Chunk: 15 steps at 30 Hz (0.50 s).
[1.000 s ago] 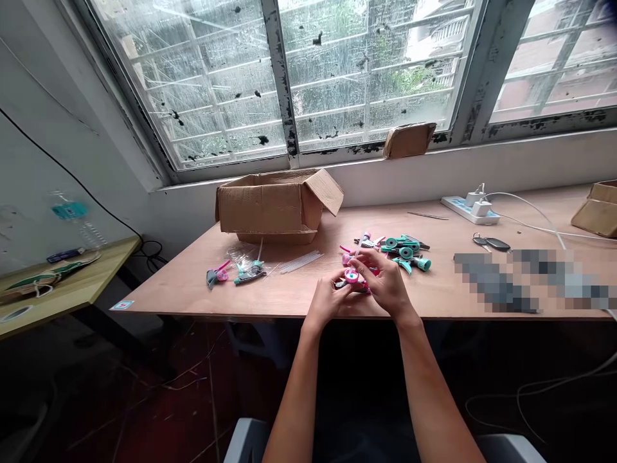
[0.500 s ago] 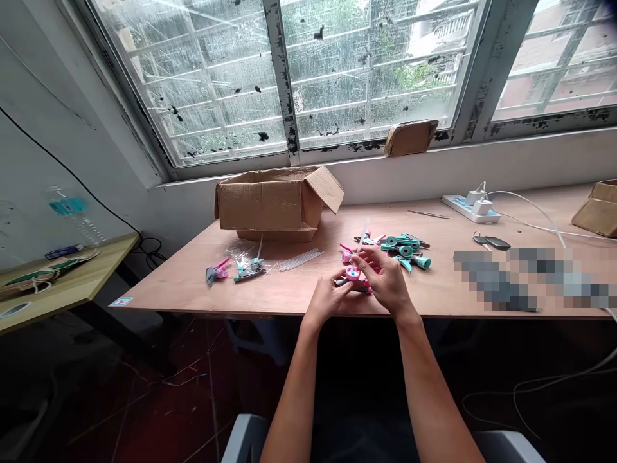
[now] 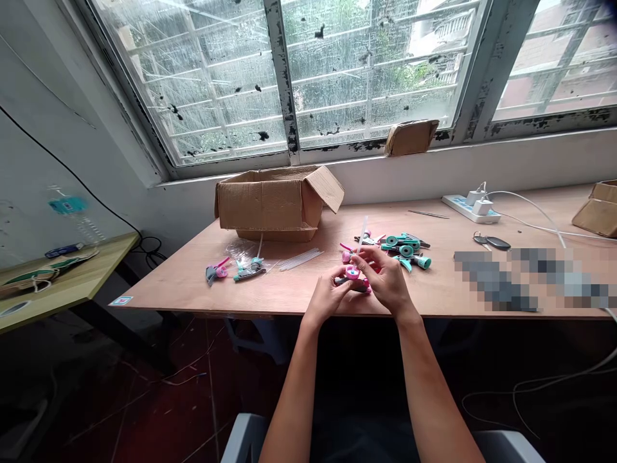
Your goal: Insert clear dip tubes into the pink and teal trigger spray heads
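Here, nearest of all, the pale armrests (image 3: 245, 434) of a chair flank the person's bare forearms, which reach over the front edge of a wooden table (image 3: 284, 301). Just above that edge, the left hand (image 3: 328, 297) has its thumb and fingers curled around a pink-and-grey piece (image 3: 353, 273), its round pink end turned up between the two hands. The right hand (image 3: 385, 280) meets it from the other side, fingertips pinching a clear straw (image 3: 364, 231) that rises at a slight tilt; the fingers hide whether its lower end sits inside the piece. Off to the left lie a pink-and-grey spare (image 3: 216, 272), a teal-and-grey piece (image 3: 249, 271) and a fan of loose straws (image 3: 301, 259). Beyond the right hand is a heap of teal-and-black pieces (image 3: 405, 244), with a dark oval fob (image 3: 498, 244) farther right. Behind these stand a cardboard box (image 3: 267, 207), left of centre, and a power strip (image 3: 470, 209), toward the right. Farthest back, a grimy, barred window (image 3: 376, 71) spans the wall.
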{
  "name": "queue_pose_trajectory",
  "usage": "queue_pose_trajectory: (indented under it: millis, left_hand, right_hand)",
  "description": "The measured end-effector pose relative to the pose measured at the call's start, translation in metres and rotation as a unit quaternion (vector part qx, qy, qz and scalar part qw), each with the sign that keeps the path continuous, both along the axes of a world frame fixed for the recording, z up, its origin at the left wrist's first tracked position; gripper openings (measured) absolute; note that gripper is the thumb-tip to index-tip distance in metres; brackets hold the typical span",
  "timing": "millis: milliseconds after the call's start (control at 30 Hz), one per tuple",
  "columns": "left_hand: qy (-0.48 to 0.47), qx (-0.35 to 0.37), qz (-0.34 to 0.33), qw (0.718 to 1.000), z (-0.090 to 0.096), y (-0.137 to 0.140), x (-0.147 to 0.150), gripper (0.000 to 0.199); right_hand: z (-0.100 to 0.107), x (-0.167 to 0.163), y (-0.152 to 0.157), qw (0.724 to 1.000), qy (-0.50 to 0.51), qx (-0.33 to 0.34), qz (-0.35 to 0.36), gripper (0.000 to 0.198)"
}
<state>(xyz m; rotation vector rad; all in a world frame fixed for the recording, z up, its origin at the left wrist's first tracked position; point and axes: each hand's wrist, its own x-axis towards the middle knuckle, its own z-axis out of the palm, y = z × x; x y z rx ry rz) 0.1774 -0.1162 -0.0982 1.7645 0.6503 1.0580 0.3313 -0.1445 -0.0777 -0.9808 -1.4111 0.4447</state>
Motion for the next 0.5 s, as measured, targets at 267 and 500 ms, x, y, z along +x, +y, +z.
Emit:
queue_pose_trajectory:
  millis: [267,500]
  left_hand:
    - [-0.05,-0.044,-0.015,0.998,0.008,-0.007,0.0,0.041]
    - [-0.042,-0.076,-0.024,0.996,-0.004,-0.002,0.0,0.051]
  right_hand:
    - [0.003,-0.001,-0.001,0.999,-0.013,0.032,0.015,0.029]
    - [0.002,-0.002,0.0,0.999,0.015,0.02,0.019,0.034]
